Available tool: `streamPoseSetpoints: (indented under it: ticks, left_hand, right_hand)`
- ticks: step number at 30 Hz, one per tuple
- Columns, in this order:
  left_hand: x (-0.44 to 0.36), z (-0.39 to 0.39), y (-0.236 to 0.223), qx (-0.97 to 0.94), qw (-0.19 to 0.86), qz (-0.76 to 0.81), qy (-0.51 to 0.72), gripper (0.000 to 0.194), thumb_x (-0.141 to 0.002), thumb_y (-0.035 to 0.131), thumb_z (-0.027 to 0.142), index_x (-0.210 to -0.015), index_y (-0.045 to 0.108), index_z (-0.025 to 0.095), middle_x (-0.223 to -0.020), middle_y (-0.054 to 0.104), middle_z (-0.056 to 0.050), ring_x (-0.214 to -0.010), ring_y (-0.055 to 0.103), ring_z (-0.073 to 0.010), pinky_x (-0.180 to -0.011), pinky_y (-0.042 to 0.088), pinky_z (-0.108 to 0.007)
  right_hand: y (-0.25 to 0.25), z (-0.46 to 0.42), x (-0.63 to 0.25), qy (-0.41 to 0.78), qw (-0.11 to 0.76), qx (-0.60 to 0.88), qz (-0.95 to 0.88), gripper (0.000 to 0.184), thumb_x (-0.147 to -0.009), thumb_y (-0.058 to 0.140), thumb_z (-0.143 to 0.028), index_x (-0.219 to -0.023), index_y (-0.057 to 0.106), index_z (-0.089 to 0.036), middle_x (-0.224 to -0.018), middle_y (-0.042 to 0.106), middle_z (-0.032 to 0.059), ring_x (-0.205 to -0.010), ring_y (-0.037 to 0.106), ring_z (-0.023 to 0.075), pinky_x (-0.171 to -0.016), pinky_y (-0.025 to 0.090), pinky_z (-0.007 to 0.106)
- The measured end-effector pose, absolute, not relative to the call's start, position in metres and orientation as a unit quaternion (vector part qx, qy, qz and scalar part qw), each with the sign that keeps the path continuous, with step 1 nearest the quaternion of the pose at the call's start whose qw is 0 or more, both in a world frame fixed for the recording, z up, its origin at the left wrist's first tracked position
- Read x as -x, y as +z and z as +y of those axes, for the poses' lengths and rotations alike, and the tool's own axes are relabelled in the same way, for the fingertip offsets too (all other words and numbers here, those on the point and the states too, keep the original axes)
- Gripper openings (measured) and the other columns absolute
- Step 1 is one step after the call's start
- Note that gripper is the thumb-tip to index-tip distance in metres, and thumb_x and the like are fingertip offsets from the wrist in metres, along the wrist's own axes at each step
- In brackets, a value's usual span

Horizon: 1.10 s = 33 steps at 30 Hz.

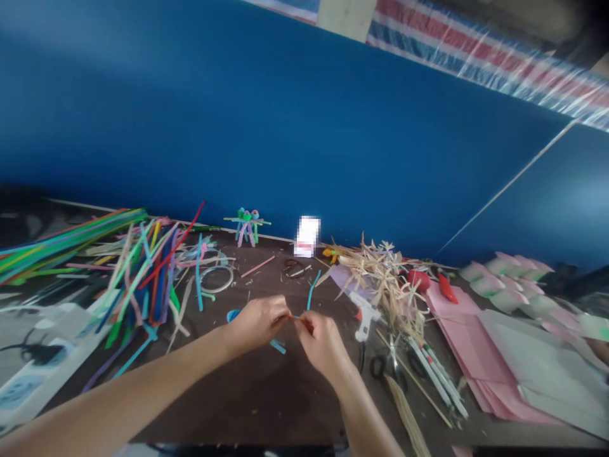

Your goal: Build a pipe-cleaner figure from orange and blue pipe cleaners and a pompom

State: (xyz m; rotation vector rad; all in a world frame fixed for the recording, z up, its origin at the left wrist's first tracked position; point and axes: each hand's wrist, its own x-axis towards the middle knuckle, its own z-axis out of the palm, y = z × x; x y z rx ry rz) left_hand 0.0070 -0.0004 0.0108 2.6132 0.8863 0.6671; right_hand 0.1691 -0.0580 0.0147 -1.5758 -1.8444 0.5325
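Observation:
My left hand (258, 322) and my right hand (322, 346) meet above the dark tabletop (257, 406), pinching a thin orange pipe cleaner (295, 318) between their fingertips. Most of that short piece is hidden by my fingers. A blue pipe cleaner piece (233, 315) shows just beyond my left hand. A teal piece (278, 346) lies under the gap between my hands, and another teal strand (311, 290) lies just beyond them.
A heap of multicoloured pipe cleaners (143, 279) lies left, beside a power strip (28, 381). To the right are a white glue gun (365, 315), black-handled scissors (387, 363), dried straw (385, 279), markers (435, 374) and pink paper sheets (466, 343). A blue wall (285, 127) backs the table.

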Motion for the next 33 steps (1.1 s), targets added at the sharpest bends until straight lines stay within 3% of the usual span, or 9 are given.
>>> streamPoseSetpoints:
  ticks: [4,10,20,25,33]
  left_hand:
    - [-0.008,-0.003,0.017,-0.914,0.203,0.269,0.227,0.020,-0.076,0.046,0.011,-0.080,0.064,0.019,-0.075,0.058,-0.002,-0.067,0.055,-0.0108,-0.062,0.040,-0.019]
    - [-0.012,-0.005,0.018,-0.837,0.309,0.329,0.308,0.017,-0.076,0.048,0.015,-0.072,0.064,0.016,-0.068,0.058,-0.001,-0.060,0.052,-0.0095,-0.056,0.039,-0.018]
    - [-0.009,-0.004,0.005,-0.874,0.185,0.362,0.267,0.020,-0.080,0.043,0.016,-0.077,0.063,0.017,-0.072,0.057,-0.002,-0.066,0.054,-0.0117,-0.060,0.038,-0.020]
    - [-0.007,-0.005,0.008,-0.908,0.144,0.317,0.233,0.020,-0.081,0.042,0.016,-0.079,0.062,0.018,-0.073,0.057,-0.002,-0.069,0.055,-0.0126,-0.061,0.039,-0.020]
    - [-0.010,-0.004,0.013,-0.850,0.304,0.314,0.294,0.016,-0.074,0.049,0.010,-0.073,0.064,0.015,-0.066,0.055,0.000,-0.061,0.052,-0.0090,-0.055,0.037,-0.017]
  right_hand:
    - [0.014,-0.048,-0.179,0.252,0.362,0.595,-0.672,0.017,-0.075,0.049,-0.026,-0.067,0.060,-0.016,-0.057,0.055,-0.0012,-0.052,0.047,0.0102,-0.051,0.031,0.019]
    - [-0.001,-0.042,-0.180,0.339,0.357,0.581,-0.648,0.028,-0.079,0.041,-0.027,-0.059,0.056,-0.014,-0.047,0.040,-0.0048,-0.046,0.037,0.0080,-0.044,0.024,0.018]
    - [0.007,-0.062,-0.166,0.261,0.315,0.593,-0.693,0.016,-0.073,0.047,-0.020,-0.064,0.061,-0.017,-0.053,0.053,-0.0028,-0.048,0.042,0.0093,-0.047,0.026,0.019]
    - [0.010,-0.058,-0.172,0.249,0.347,0.598,-0.679,0.018,-0.076,0.046,-0.023,-0.068,0.061,-0.017,-0.055,0.055,-0.0017,-0.050,0.046,0.0100,-0.049,0.030,0.019]
    - [0.000,-0.045,-0.182,0.320,0.395,0.574,-0.642,0.025,-0.079,0.043,-0.030,-0.066,0.058,-0.015,-0.055,0.050,-0.0020,-0.052,0.044,0.0102,-0.049,0.030,0.019]
